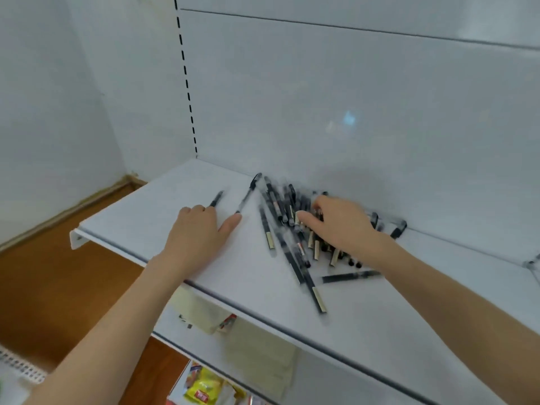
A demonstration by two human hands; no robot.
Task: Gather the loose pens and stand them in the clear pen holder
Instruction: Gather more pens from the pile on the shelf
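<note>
Several black pens (287, 229) lie in a loose pile on the white shelf (140, 217), some with cream-coloured ends. Two more black pens (247, 194) lie apart to the left of the pile. My left hand (198, 232) rests on the shelf with its fingers curled over the near end of the leftmost pen (216, 198). My right hand (342, 223) lies on top of the pile, its fingers curled down among the pens. Just a corner of the clear pen holder (534, 263) shows at the right edge of the frame.
The shelf's front lip (263, 312) runs diagonally below my arms. Beneath it a lower shelf carries cream packets (263, 355) and a yellow packet (204, 387). A white back panel (350, 112) stands close behind the pile. Brown floor (58, 287) lies to the left.
</note>
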